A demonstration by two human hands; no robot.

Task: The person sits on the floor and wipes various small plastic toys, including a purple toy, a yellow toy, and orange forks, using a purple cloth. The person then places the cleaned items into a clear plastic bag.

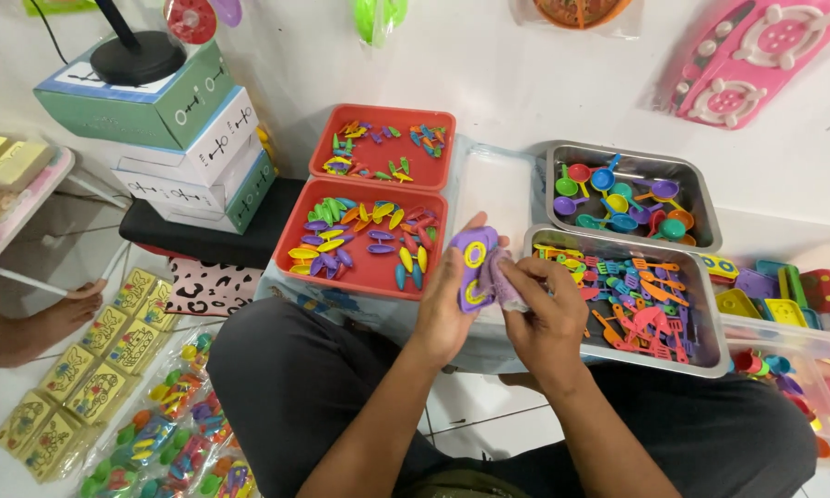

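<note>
Just below frame center, we're pinching a purple toy stove (476, 267) in our left hand (444, 309) while our right hand (551, 309) is curling around a cloth (505, 281); it's probably slipping if the rubbing loosens that grip.

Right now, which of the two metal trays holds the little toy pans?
The far metal tray, by the wall, holds round pans; the near metal tray, beside the right hand, holds flat utensils.

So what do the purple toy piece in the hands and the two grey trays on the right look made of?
Purple toy stove piece with yellow rings: apparently moulded plastic, smooth, uniform bright colour. Grey rectangular trays: probably stainless steel, going by the brushed, reflective rims.
</note>
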